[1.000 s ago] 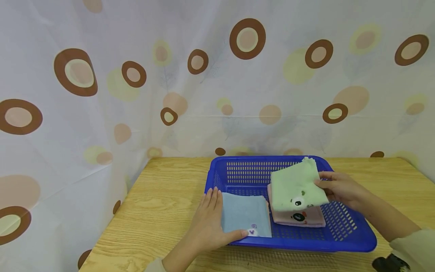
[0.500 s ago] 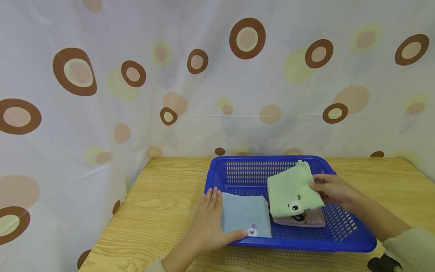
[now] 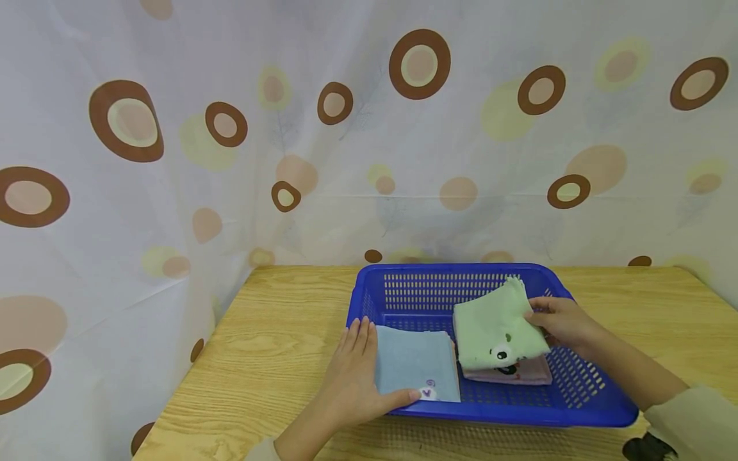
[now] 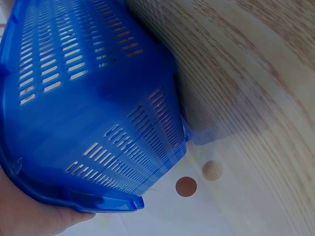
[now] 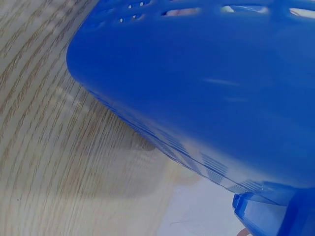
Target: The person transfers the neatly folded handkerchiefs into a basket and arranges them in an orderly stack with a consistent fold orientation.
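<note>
In the head view a blue plastic basket [image 3: 450,413] holds folded cloths. My left hand [image 3: 354,378] lies over its front left corner, fingers straight along the left rim and thumb across the front rim by a folded light-blue towel [image 3: 412,362]. The left wrist view shows part of that hand [image 4: 34,211] at the basket rim. My right hand [image 3: 567,323] pinches the right edge of a folded light-green towel [image 3: 490,326] with an embroidered eye. That edge is raised, and the green towel lies over a folded pink towel [image 3: 533,371], mostly covering it.
The basket stands on a wood-grain table [image 3: 277,326]. Behind it hangs a pale curtain [image 3: 346,243] with brown rings. A dark object [image 3: 648,447] sits by the right sleeve. In the right wrist view the basket's wall [image 5: 197,98] fills most of the frame.
My right hand has moved slightly left and down with the green towel, which now covers more of the pink one. The left hand has stayed in place.
</note>
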A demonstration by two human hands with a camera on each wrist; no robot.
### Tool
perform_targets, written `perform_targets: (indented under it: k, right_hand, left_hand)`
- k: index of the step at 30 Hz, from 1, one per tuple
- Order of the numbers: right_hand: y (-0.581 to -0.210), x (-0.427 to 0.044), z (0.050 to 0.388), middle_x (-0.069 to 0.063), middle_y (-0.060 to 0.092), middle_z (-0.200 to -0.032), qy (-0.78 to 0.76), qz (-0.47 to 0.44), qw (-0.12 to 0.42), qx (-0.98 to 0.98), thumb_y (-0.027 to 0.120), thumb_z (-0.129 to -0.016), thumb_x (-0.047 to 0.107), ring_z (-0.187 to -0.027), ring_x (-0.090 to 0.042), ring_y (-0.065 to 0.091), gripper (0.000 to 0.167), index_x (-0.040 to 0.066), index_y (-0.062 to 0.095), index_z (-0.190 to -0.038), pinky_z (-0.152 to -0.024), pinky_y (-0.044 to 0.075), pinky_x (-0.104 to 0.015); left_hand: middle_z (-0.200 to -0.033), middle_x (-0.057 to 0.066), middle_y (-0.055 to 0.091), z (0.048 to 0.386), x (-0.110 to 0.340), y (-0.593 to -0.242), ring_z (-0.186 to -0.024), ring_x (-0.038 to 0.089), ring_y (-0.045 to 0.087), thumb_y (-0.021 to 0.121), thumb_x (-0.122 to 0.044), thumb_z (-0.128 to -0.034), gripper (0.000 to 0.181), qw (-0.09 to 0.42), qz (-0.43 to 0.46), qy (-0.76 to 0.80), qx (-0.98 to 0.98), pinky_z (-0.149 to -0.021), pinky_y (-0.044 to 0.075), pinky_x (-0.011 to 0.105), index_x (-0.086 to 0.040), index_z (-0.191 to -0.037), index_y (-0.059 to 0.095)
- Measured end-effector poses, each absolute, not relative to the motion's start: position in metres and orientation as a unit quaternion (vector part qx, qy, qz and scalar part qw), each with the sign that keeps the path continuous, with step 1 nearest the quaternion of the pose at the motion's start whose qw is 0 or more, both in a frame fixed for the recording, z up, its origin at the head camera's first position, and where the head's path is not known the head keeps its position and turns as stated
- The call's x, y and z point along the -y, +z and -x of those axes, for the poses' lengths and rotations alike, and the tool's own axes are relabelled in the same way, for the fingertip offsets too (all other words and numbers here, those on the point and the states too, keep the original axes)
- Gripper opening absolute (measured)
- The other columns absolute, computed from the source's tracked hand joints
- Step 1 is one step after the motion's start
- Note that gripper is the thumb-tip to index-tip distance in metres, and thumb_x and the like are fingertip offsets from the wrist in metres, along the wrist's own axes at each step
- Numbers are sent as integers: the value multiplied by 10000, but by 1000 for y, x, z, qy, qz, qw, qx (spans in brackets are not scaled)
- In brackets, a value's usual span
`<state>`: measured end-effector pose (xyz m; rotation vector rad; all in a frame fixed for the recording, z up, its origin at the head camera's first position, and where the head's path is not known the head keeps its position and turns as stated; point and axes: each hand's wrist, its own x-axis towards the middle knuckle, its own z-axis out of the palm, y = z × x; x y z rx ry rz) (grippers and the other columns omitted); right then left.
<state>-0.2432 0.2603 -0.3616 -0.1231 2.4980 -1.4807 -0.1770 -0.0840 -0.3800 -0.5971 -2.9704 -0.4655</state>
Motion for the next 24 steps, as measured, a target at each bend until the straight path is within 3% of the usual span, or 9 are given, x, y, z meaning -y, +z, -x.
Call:
perform_targets:
  k: [4,9,16,24]
  right_hand:
    - [-360,-258,242,-191,619,-1010,-486,31,98,-868,399,-964,87,-768,-87,602,477,-233,291,-1300,-669,553,-301]
    - [-356,-258,240,-362,495,-1175,-468,8,92,-879,362,-975,142,-876,-167,601,499,-217,293,-1314,-716,545,-314]
    - [-357,-261,239,-417,333,-1332,-465,2,95,-880,319,-993,194,-1151,-458,480,540,-209,245,-1345,-848,523,-386]
    - [-356,-260,240,-404,195,-1419,-463,9,111,-879,308,-993,190,-1316,-521,229,560,-218,205,-1362,-1051,328,-559]
  left_hand:
    - [-1521,231,161,177,84,-381,-1438,331,86,486,-781,-708,1154,40,195,-148,969,-1180,119,433,67,-1441,212]
    - [-1521,228,164,177,84,-380,-1438,330,87,489,-777,-709,1150,40,196,-149,968,-1181,117,432,66,-1440,215]
    - [-1525,226,150,177,84,-379,-1439,334,72,488,-780,-711,1154,34,194,-154,968,-1181,108,440,61,-1446,200]
    - [-1523,231,164,178,84,-380,-1438,340,85,484,-781,-712,1149,34,193,-153,969,-1178,119,445,63,-1443,211]
